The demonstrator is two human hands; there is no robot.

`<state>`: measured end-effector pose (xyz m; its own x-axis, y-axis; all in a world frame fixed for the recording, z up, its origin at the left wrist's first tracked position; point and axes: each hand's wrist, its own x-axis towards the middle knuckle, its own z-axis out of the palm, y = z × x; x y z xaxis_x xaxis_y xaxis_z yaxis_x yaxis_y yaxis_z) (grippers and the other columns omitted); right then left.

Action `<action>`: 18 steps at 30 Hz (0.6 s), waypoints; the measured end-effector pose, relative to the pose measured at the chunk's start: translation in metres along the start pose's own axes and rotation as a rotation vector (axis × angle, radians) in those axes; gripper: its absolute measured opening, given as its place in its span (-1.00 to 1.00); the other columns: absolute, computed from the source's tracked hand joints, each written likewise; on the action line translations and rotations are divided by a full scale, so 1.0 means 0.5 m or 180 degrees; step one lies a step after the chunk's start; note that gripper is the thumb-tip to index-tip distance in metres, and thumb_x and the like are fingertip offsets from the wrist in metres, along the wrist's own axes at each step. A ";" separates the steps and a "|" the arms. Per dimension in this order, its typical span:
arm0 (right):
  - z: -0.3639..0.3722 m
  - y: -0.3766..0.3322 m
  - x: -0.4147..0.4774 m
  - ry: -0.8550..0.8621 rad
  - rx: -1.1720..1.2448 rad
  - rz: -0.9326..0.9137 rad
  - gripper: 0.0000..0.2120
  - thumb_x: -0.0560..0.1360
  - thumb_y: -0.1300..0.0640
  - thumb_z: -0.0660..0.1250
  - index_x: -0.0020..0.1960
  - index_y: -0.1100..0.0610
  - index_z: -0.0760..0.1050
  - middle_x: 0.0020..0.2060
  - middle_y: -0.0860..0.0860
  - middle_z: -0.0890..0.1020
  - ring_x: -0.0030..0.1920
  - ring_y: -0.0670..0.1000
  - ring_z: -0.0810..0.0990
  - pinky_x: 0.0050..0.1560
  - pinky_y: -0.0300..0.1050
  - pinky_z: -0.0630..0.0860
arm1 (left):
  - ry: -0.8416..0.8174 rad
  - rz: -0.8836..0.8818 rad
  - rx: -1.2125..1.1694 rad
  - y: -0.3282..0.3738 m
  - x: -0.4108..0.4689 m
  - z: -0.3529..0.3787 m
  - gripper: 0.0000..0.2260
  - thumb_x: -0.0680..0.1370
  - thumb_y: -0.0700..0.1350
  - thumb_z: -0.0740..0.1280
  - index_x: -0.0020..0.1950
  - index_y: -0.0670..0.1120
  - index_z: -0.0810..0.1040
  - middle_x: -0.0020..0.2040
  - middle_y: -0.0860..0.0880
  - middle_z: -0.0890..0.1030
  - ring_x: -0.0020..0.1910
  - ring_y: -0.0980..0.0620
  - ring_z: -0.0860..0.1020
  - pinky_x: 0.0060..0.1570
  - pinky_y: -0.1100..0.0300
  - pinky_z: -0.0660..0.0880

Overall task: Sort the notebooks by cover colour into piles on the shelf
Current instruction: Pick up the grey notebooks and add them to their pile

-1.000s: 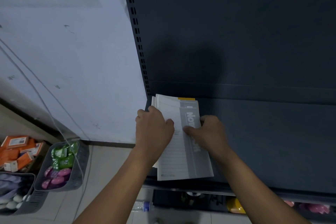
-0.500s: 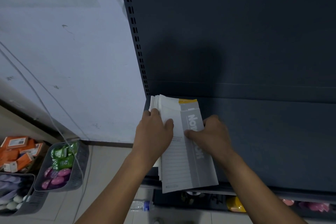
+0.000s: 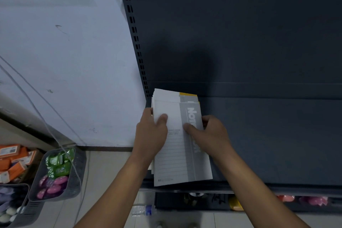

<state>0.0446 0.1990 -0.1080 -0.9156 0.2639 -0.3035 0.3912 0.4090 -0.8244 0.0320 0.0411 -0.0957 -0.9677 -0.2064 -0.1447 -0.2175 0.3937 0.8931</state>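
A stack of notebooks lies at the left end of the dark grey shelf [image 3: 268,135]. The top one is a grey and white notebook [image 3: 177,157] with white lettering on its grey band. A yellow cover [image 3: 188,94] peeks out at the far end of the stack underneath. My left hand [image 3: 150,133] grips the stack's left edge, thumb on top of the grey notebook. My right hand [image 3: 211,133] holds the right edge, thumb pressed on the grey band. The near end of the top notebook overhangs the shelf's front edge.
The shelf's slotted upright [image 3: 135,39] and a pale wall [image 3: 64,61] stand to the left. On the floor at the left are a grey basket [image 3: 77,172] of green and pink packets and orange boxes [image 3: 13,161]. A water bottle [image 3: 143,210] lies below. Coloured items sit on the lower shelf.
Both hands slid the top grey notebook toward me and then slightly back. The hands kept their hold on the stack's sides throughout.
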 end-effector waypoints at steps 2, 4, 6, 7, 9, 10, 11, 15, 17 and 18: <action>0.002 -0.002 -0.001 0.0048 -0.0047 -0.0005 -0.68 0.41 -0.07 0.52 0.06 0.06 0.56 -0.07 -0.08 0.69 -0.05 -0.03 0.69 0.01 0.08 0.67 | 0.0052 0.0036 0.0136 -0.003 0.002 0.001 -0.85 0.67 -0.05 0.25 0.21 -0.06 0.44 -0.09 0.18 0.52 -0.17 0.23 0.51 -0.43 0.45 0.38; 0.004 -0.002 -0.002 0.0066 -0.0082 0.0010 -0.68 0.42 -0.05 0.52 0.06 0.07 0.54 -0.07 -0.08 0.68 -0.04 -0.03 0.67 0.02 0.07 0.66 | 0.0137 0.0237 0.0559 -0.002 -0.001 0.006 -0.82 0.68 -0.06 0.23 0.24 -0.10 0.43 -0.05 0.12 0.50 -0.14 0.17 0.49 -0.32 0.42 0.34; 0.009 -0.002 -0.002 0.0056 -0.0124 0.0009 -0.69 0.44 -0.02 0.51 0.07 0.09 0.53 -0.07 -0.07 0.67 -0.05 -0.03 0.67 -0.03 0.01 0.66 | 0.0277 0.0528 0.1153 -0.009 0.000 0.015 -0.70 0.68 -0.09 0.22 0.37 -0.18 0.40 0.13 -0.06 0.48 0.02 0.00 0.48 -0.09 0.32 0.35; 0.012 0.001 -0.002 0.0066 -0.0159 -0.0012 -0.70 0.45 0.00 0.50 0.08 0.10 0.52 -0.07 -0.06 0.67 -0.05 -0.03 0.66 -0.07 -0.03 0.65 | 0.0334 0.0619 0.1425 -0.014 0.001 0.019 -0.64 0.67 -0.09 0.23 0.43 -0.22 0.37 0.21 -0.14 0.44 0.10 -0.09 0.46 0.00 0.23 0.35; 0.019 0.004 -0.002 0.0135 -0.0316 -0.0106 -0.70 0.45 0.04 0.48 0.10 0.11 0.50 -0.03 -0.02 0.65 -0.03 0.00 0.65 -0.09 -0.05 0.64 | 0.0430 0.0746 0.1927 -0.023 0.002 0.023 -0.59 0.65 -0.08 0.24 0.47 -0.23 0.38 0.29 -0.21 0.39 0.20 -0.16 0.39 0.07 0.18 0.26; 0.023 0.006 -0.002 0.0202 -0.0389 -0.0154 -0.69 0.44 0.05 0.48 0.10 0.11 0.49 0.01 0.01 0.64 0.00 0.03 0.64 -0.05 -0.01 0.64 | 0.0460 0.0774 0.2101 -0.026 0.002 0.021 -0.60 0.65 -0.06 0.24 0.44 -0.20 0.42 0.30 -0.20 0.40 0.22 -0.15 0.36 0.07 0.18 0.22; 0.027 0.010 0.000 0.0270 -0.0428 -0.0167 -0.69 0.43 0.06 0.47 0.11 0.12 0.48 0.04 0.03 0.61 0.06 0.05 0.61 0.01 0.04 0.63 | 0.0482 0.0769 0.2176 -0.027 0.003 0.019 -0.63 0.64 -0.04 0.24 0.39 -0.18 0.47 0.30 -0.18 0.40 0.24 -0.14 0.35 0.06 0.18 0.19; 0.033 0.007 -0.002 0.0342 -0.0446 -0.0072 -0.66 0.42 0.09 0.43 0.15 0.14 0.47 0.12 0.06 0.52 0.21 0.09 0.47 0.18 0.13 0.56 | 0.0439 0.0699 0.1972 -0.026 0.011 0.016 -0.71 0.61 -0.04 0.26 0.26 -0.16 0.55 0.27 -0.14 0.46 0.23 -0.11 0.36 0.07 0.16 0.22; 0.033 0.005 -0.003 0.0303 -0.0095 -0.0034 -0.69 0.44 0.14 0.39 0.14 0.13 0.42 0.05 0.04 0.57 0.09 0.07 0.57 0.02 0.08 0.62 | 0.0349 0.0746 0.1835 -0.025 0.013 0.019 -0.73 0.62 -0.06 0.26 0.22 -0.18 0.55 0.20 -0.15 0.51 0.16 -0.08 0.38 0.12 0.14 0.29; 0.031 0.002 -0.006 0.0248 0.0139 -0.0006 -0.70 0.47 0.18 0.37 0.15 0.13 0.38 0.00 0.04 0.59 -0.01 0.03 0.61 -0.09 0.00 0.63 | 0.0298 0.0722 0.1750 -0.022 0.011 0.019 -0.74 0.62 -0.07 0.26 0.22 -0.18 0.54 0.16 -0.15 0.52 0.12 -0.06 0.37 0.14 0.12 0.32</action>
<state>0.0463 0.1852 -0.1153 -0.9055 0.3312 -0.2652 0.3835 0.3715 -0.8455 0.0278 0.0442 -0.1104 -0.9878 -0.1313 0.0841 -0.0651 0.8375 0.5425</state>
